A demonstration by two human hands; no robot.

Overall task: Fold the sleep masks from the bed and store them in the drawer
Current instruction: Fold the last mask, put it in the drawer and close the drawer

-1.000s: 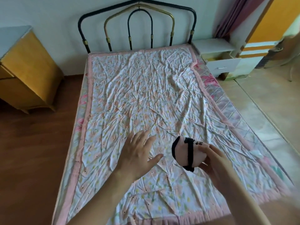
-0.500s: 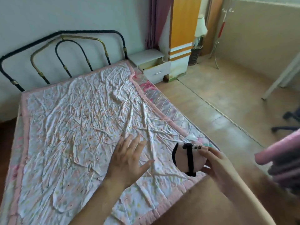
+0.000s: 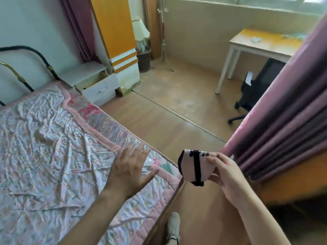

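1. My right hand pinches the folded pink sleep mask, held above the floor just past the bed edge.
2. My left hand hovers spread, released, over the quilt.
3. The nightstand drawer stands open.

a bed carries a crumpled floral quilt with a pink border

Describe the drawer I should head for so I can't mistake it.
Start at the bed and follow its right edge to the metal headboard. Beside that corner stands a white nightstand, left of the orange-and-white wardrobe. Its drawer is pulled open, white-fronted with a small metal handle.
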